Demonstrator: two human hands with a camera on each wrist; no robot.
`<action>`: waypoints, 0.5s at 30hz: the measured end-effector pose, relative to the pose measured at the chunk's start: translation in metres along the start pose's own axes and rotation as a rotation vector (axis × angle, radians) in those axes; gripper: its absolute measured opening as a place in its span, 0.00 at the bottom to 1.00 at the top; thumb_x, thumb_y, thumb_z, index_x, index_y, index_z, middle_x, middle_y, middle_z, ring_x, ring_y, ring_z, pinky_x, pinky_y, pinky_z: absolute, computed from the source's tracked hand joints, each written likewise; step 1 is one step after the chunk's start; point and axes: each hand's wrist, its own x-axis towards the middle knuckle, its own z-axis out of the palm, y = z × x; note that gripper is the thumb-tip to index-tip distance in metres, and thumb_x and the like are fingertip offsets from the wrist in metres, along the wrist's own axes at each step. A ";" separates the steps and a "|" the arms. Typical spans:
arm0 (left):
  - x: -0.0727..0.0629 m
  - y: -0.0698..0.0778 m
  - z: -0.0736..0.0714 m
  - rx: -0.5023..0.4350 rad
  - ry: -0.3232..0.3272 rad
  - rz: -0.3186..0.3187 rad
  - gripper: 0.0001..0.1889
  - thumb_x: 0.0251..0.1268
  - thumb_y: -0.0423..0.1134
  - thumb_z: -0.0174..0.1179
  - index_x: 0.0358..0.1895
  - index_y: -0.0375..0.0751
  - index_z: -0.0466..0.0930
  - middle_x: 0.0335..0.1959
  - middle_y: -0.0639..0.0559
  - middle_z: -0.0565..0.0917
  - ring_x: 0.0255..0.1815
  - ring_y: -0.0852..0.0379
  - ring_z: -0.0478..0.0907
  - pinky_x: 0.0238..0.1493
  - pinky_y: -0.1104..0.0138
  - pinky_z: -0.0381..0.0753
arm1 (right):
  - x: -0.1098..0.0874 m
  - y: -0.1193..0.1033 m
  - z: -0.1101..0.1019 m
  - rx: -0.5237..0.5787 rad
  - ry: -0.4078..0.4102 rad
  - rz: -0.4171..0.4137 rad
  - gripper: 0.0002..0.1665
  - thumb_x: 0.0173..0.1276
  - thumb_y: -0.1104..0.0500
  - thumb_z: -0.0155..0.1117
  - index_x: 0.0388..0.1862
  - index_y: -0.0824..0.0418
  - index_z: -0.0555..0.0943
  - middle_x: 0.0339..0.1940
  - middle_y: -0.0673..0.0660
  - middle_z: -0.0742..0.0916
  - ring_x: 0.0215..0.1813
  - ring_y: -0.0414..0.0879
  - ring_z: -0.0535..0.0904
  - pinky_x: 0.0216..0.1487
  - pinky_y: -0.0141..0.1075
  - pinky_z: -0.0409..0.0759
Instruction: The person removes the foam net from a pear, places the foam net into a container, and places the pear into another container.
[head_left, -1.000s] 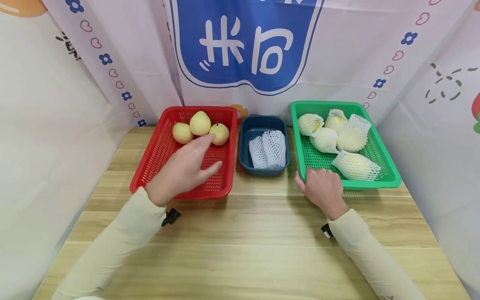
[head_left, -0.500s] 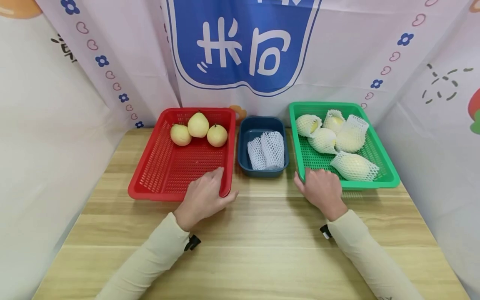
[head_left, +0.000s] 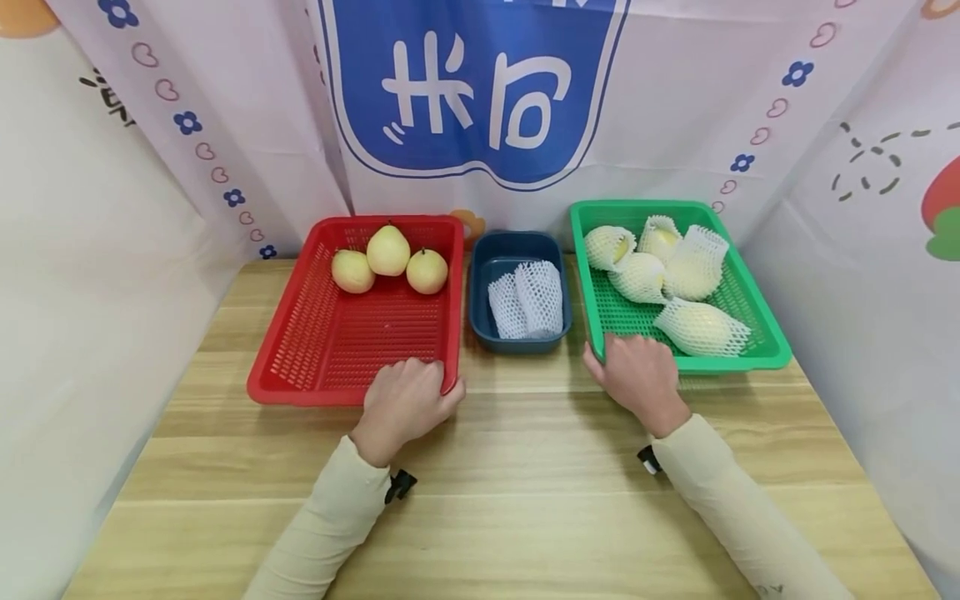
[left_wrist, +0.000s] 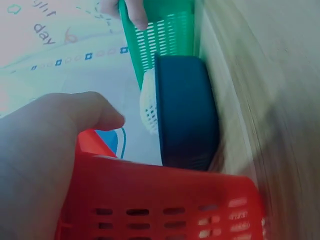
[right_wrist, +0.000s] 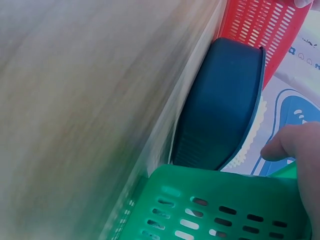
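Observation:
My left hand (head_left: 405,408) grips the front right corner of the red plastic basket (head_left: 360,333), its fingers over the rim and its thumb along the side. In the basket, three bare yellow pears (head_left: 388,250) sit grouped at the back. On the right, my right hand (head_left: 639,377) holds the front left corner of the green basket (head_left: 750,363) the same way. Several pears in white foam nets (head_left: 703,328) lie inside that one. The left wrist view shows my left thumb (left_wrist: 95,112) above the red rim. My right thumb (right_wrist: 287,142) shows over the green rim.
Between the baskets stands a small dark blue bin (head_left: 517,343) with white foam net sleeves (head_left: 540,298) in it. All stand near the back of the wooden table (head_left: 540,500), against a printed cloth (head_left: 675,100).
My left hand came from above the red basket's middle down to its front right corner and took hold of the rim. My right hand stays on the green basket; the view shifts slightly.

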 end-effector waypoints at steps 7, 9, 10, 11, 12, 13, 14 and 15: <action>-0.001 -0.003 0.000 0.006 -0.004 0.025 0.26 0.75 0.56 0.53 0.15 0.50 0.69 0.12 0.53 0.70 0.14 0.55 0.68 0.15 0.62 0.68 | 0.009 0.009 -0.018 0.209 -0.324 -0.001 0.29 0.76 0.43 0.64 0.18 0.54 0.67 0.12 0.49 0.66 0.14 0.48 0.71 0.14 0.43 0.71; -0.002 -0.003 0.000 0.008 -0.007 0.024 0.26 0.75 0.56 0.53 0.16 0.50 0.69 0.12 0.53 0.70 0.14 0.54 0.68 0.15 0.62 0.68 | 0.016 0.016 -0.028 0.322 -0.465 -0.004 0.26 0.77 0.41 0.63 0.23 0.56 0.73 0.15 0.51 0.71 0.20 0.48 0.76 0.24 0.47 0.79; -0.002 -0.003 0.000 0.007 -0.008 0.024 0.26 0.75 0.56 0.53 0.16 0.50 0.69 0.12 0.53 0.70 0.14 0.54 0.68 0.15 0.62 0.68 | 0.020 0.020 -0.034 0.374 -0.524 -0.005 0.25 0.78 0.41 0.63 0.27 0.57 0.76 0.17 0.52 0.73 0.23 0.48 0.77 0.29 0.48 0.81; -0.002 -0.004 0.000 0.007 -0.007 0.025 0.26 0.75 0.56 0.53 0.16 0.50 0.69 0.12 0.53 0.70 0.14 0.54 0.67 0.15 0.62 0.67 | 0.024 0.024 -0.040 0.417 -0.574 -0.005 0.24 0.78 0.41 0.62 0.33 0.60 0.80 0.21 0.55 0.79 0.28 0.50 0.82 0.37 0.50 0.84; -0.002 -0.003 0.000 0.005 -0.007 0.026 0.26 0.75 0.56 0.53 0.16 0.50 0.69 0.12 0.53 0.70 0.14 0.54 0.67 0.15 0.62 0.67 | 0.029 0.029 -0.047 0.446 -0.618 -0.002 0.26 0.79 0.41 0.61 0.40 0.64 0.83 0.28 0.60 0.85 0.35 0.54 0.86 0.45 0.52 0.86; -0.002 -0.003 0.000 0.004 -0.007 0.027 0.26 0.75 0.56 0.54 0.16 0.50 0.69 0.12 0.53 0.70 0.14 0.54 0.67 0.15 0.62 0.67 | 0.033 0.034 -0.054 0.461 -0.650 0.002 0.29 0.80 0.40 0.61 0.48 0.67 0.84 0.36 0.64 0.88 0.42 0.57 0.88 0.52 0.54 0.85; -0.002 -0.003 -0.001 0.004 -0.006 0.029 0.26 0.74 0.55 0.54 0.16 0.50 0.69 0.12 0.53 0.70 0.14 0.54 0.67 0.15 0.62 0.67 | 0.038 0.039 -0.060 0.464 -0.667 0.002 0.32 0.80 0.41 0.60 0.55 0.71 0.83 0.45 0.69 0.90 0.49 0.62 0.88 0.58 0.57 0.83; -0.002 -0.003 -0.001 0.004 -0.006 0.031 0.26 0.74 0.55 0.54 0.16 0.50 0.69 0.12 0.53 0.70 0.14 0.54 0.68 0.15 0.62 0.67 | 0.042 0.045 -0.067 0.458 -0.689 0.013 0.36 0.80 0.40 0.59 0.62 0.73 0.81 0.53 0.72 0.88 0.57 0.66 0.87 0.63 0.59 0.81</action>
